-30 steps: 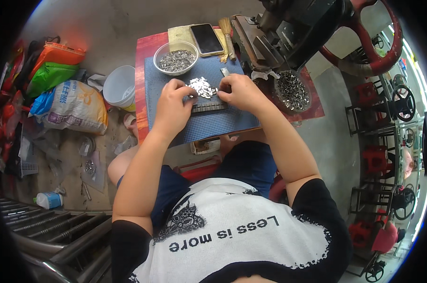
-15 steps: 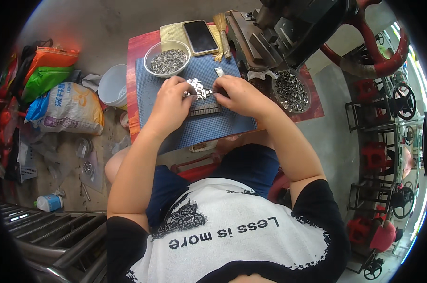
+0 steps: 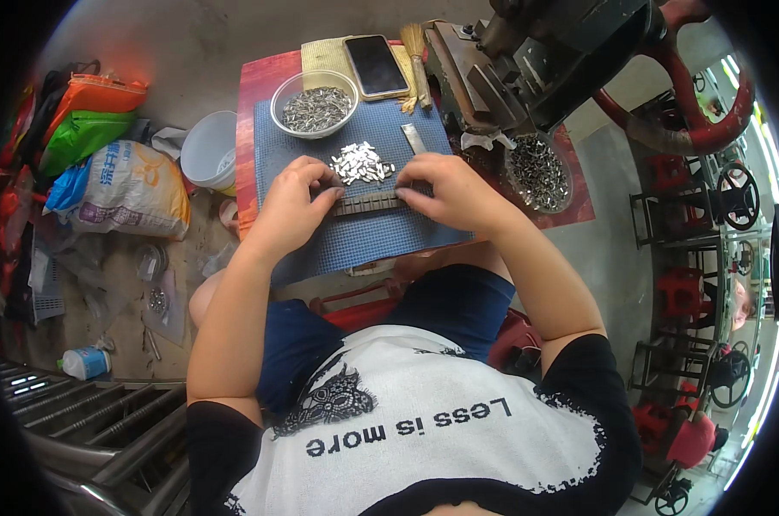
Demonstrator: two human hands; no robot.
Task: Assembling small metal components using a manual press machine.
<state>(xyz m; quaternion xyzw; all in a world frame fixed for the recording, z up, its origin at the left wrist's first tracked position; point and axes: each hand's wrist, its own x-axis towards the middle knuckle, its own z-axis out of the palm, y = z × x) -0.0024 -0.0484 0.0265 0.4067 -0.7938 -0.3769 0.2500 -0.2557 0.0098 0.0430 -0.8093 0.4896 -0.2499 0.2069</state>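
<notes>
On the blue woven mat (image 3: pixel 308 245), a slotted metal bar (image 3: pixel 368 204) lies crosswise in front of me. My left hand (image 3: pixel 302 202) has thumb and fingertips closed at the bar's left end. At its right end, my right hand (image 3: pixel 441 191) is closed in the same way. The fingers partly cover both ends, so any tiny piece between them is hidden. Just beyond the bar is a loose pile of small shiny metal pieces (image 3: pixel 359 162). Behind the pile stands a clear bowl (image 3: pixel 276 107) filled with thin metal pins (image 3: pixel 319 109).
A phone (image 3: pixel 377 66) and a small straw brush (image 3: pixel 417 64) lie at the table's far edge. A flat metal strip (image 3: pixel 414 138) rests right of the pile. A dark press (image 3: pixel 544 60) and a tub of dark metal parts (image 3: pixel 537 172) stand right. Left is a white bucket (image 3: pixel 202 155).
Both hands have drawn back toward me from the sides of the pile to the ends of the slotted bar. More of the pile and the metal strip now shows.
</notes>
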